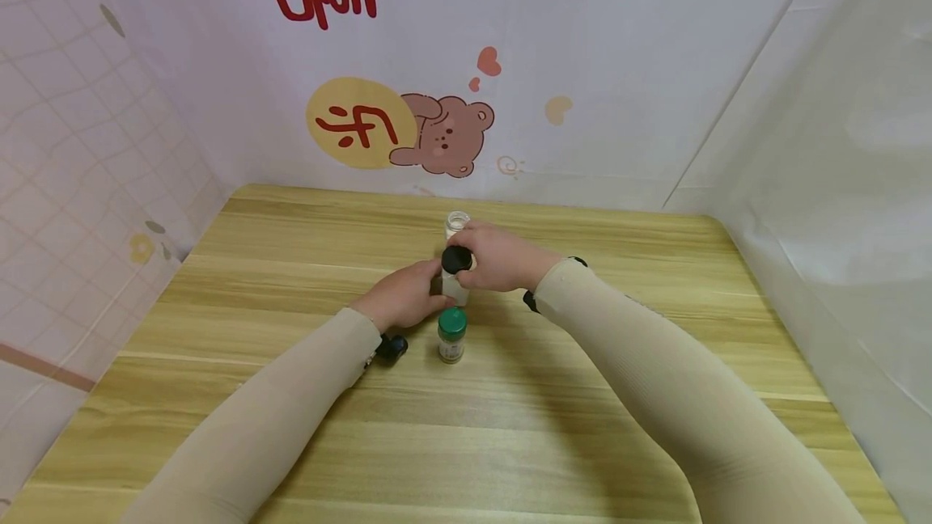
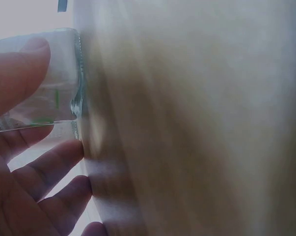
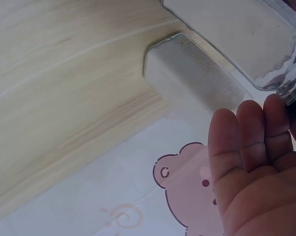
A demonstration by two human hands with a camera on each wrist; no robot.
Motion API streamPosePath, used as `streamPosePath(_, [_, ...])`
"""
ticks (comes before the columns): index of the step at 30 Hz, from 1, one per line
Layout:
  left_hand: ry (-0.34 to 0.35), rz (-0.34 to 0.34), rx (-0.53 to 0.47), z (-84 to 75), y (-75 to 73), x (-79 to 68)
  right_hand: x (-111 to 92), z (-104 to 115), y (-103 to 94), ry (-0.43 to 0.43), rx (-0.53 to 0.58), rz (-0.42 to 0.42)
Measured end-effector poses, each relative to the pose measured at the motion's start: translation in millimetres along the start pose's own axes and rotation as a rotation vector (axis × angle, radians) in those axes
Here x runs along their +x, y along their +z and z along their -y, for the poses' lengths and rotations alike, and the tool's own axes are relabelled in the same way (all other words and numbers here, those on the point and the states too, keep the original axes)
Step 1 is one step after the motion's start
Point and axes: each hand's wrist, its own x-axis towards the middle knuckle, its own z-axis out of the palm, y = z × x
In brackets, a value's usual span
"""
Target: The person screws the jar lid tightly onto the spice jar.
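Observation:
A small glass jar with white powder stands on the wooden table at its centre. My left hand grips its body; in the left wrist view the thumb and fingers curl round the glass jar. My right hand grips the black cap on top of it. In the right wrist view the jar fills the upper right above my fingers. Whether the cap is tight on the jar is hidden.
Just behind the hands a second clear jar stands with no cap. A green-capped jar stands just in front of them. White sheets with a bear picture wall in the table at the back and sides.

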Motion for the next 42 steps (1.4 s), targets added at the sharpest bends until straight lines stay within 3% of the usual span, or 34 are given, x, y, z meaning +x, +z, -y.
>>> streamPosePath(14, [-0.008, 0.008, 0.019, -2.3, -1.3, -2.2, -1.4, -6.8, 7.9, -0.001, 0.027, -0.067])
streamPosePath(42, [-0.014, 0.005, 0.035, -0.8, 0.7, -1.1, -4.0, -4.7, 12.0, -0.011, 0.041, -0.109])
